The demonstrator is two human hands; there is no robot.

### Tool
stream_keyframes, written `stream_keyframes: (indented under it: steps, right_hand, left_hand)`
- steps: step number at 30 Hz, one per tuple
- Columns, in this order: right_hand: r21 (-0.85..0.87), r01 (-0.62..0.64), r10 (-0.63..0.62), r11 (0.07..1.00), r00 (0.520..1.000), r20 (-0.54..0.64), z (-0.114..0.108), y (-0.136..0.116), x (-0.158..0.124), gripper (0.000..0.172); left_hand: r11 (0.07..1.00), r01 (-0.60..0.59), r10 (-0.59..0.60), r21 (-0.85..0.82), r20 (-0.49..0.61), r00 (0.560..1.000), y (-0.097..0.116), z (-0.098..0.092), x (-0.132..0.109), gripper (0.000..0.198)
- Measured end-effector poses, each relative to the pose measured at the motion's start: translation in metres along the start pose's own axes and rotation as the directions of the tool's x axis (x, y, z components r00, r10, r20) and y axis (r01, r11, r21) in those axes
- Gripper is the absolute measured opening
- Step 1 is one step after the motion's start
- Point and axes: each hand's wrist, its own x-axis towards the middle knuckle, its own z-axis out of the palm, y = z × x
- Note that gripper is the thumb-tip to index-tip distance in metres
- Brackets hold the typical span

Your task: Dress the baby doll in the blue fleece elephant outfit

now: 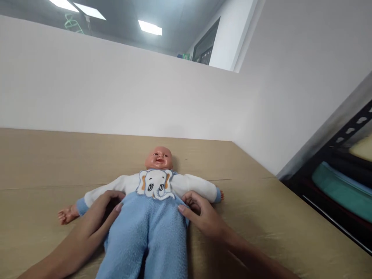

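Note:
A baby doll point(159, 158) lies on its back on the table, head toward the wall and arms spread. It wears a fleecy blue and white romper point(130, 221) with an elephant patch point(155, 185) on the chest. My left hand point(100, 215) is curled at the doll's waist on the left side, thumb on the blue cloth and fingertips tucked by the sleeve. On the other side, my right hand point(200, 213) pinches the romper's edge between thumb and bent fingers. The lower ends of the romper's legs run out of the picture.
The brown tabletop point(43, 162) meets a low white partition point(116, 89) at the back and a white wall point(276, 97) on the right. Beyond the table's right edge, a black rack point(345, 135) holds folded teal cloth point(343, 190).

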Motion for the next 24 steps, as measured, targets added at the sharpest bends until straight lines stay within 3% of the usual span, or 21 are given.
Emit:
stream_keyframes:
  steps: [3,5,7,15,21,24]
  right_hand:
    - [0.301,-0.108,0.080,0.947,0.991,0.103,-0.005,0.007,0.008,0.039]
    - [0.491,-0.115,0.088,0.864,0.993,0.079,-0.005,0.009,0.011,0.041]
    - [0.575,-0.088,0.099,0.813,0.995,0.012,-0.002,0.011,0.011,0.042]
    - [0.333,-0.025,0.073,0.943,0.989,-0.132,0.005,0.018,0.012,0.051]
    - [0.208,0.111,-0.055,0.972,0.965,-0.257,0.017,0.018,0.010,0.040]
    - [0.153,0.111,-0.074,0.982,0.970,-0.230,0.018,0.021,0.010,0.036]
  left_hand:
    - [0.993,0.080,-0.075,-0.091,0.057,0.996,-0.001,0.002,0.005,0.044]
    - [0.973,0.155,-0.147,-0.171,0.057,0.987,0.001,0.000,0.007,0.045]
    - [0.957,0.194,-0.186,-0.214,0.059,0.981,0.004,-0.002,0.006,0.045]
    - [0.963,0.112,-0.108,-0.243,0.028,0.994,0.024,0.003,0.004,0.045]
    - [0.943,0.082,-0.017,-0.323,0.199,0.980,0.029,0.002,-0.002,0.032]
    - [0.946,0.062,0.000,-0.318,0.194,0.981,0.032,0.001,-0.003,0.031]
